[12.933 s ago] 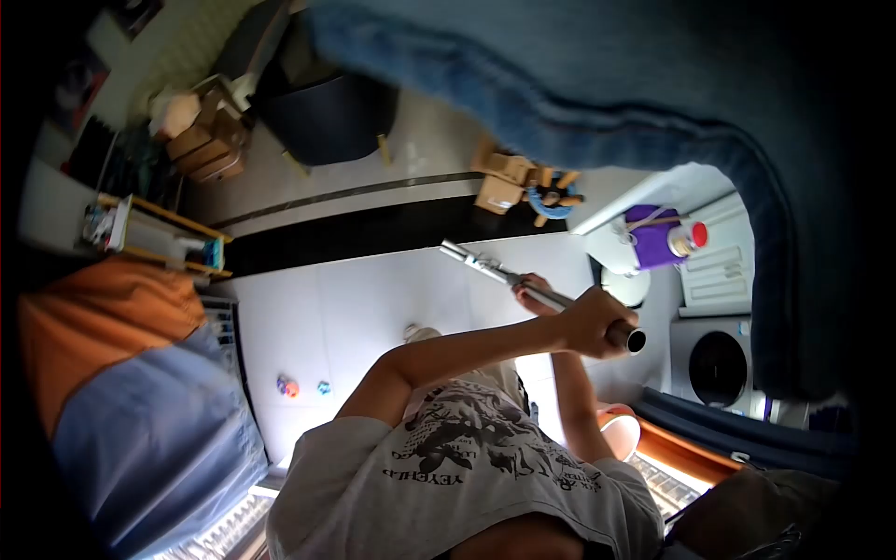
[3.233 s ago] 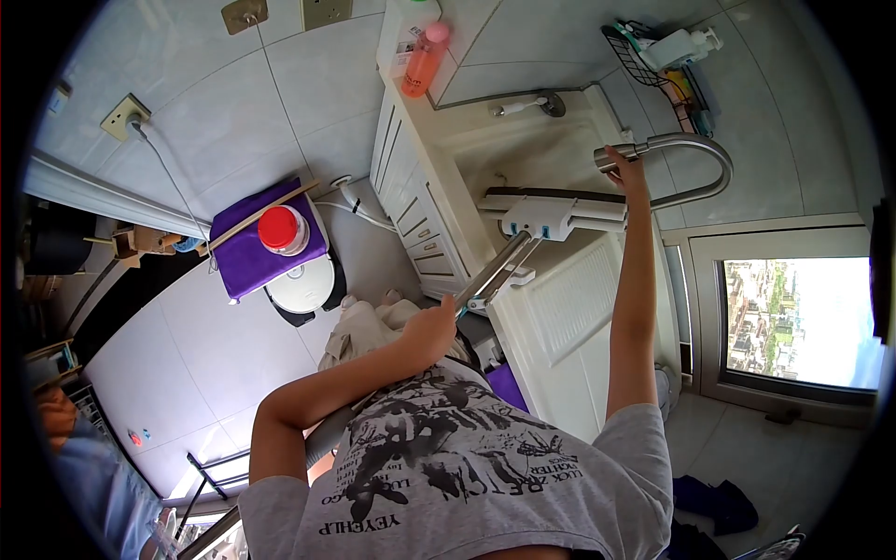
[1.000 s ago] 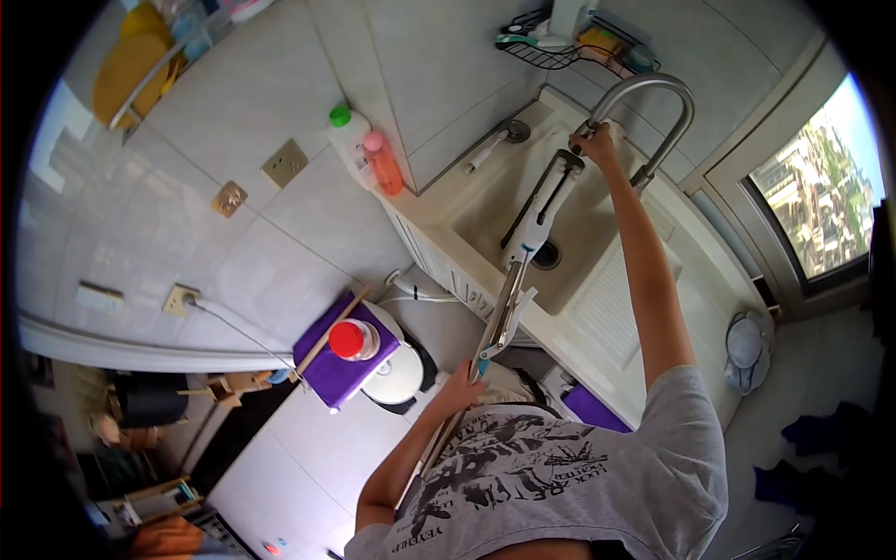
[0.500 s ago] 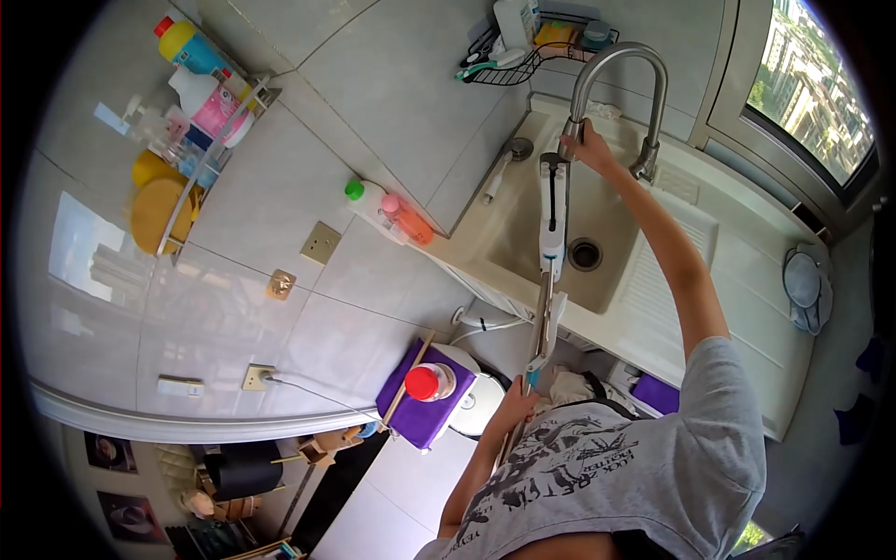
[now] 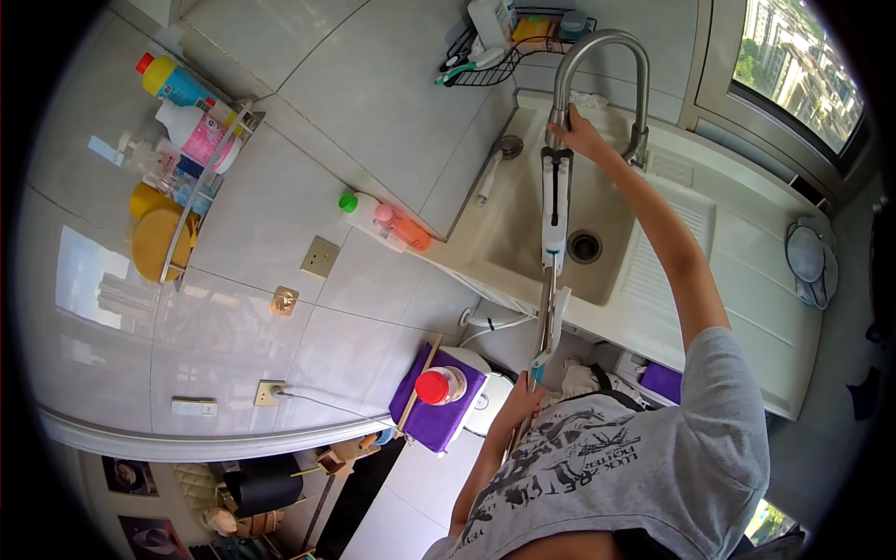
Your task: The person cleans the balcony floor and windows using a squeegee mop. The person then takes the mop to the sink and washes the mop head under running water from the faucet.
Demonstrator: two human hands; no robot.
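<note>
My right hand (image 5: 579, 133) grips the spray head of the tall curved metal faucet (image 5: 644, 93), with the spout pointing down. Below the spout is the white and grey head of a mop (image 5: 554, 210), held over the beige sink (image 5: 499, 233). The mop's metal pole slants down over the sink's front edge toward my body. Near my waist, my left hand (image 5: 520, 403) is wrapped around the pole, close to a blue section. Whether water is running cannot be made out.
A green-capped bottle (image 5: 366, 217) and a pink-orange bottle (image 5: 403, 230) stand at the sink's left corner. A red-lidded jar (image 5: 439, 385) rests on a purple cloth (image 5: 415, 411). A wire corner rack (image 5: 509, 67) hangs behind the sink. Grey cloth items (image 5: 808, 261) lie far right.
The whole view has shifted slightly as my head moved. My right hand stays on the faucet head and my left on the mop pole, in nearly the same places.
</note>
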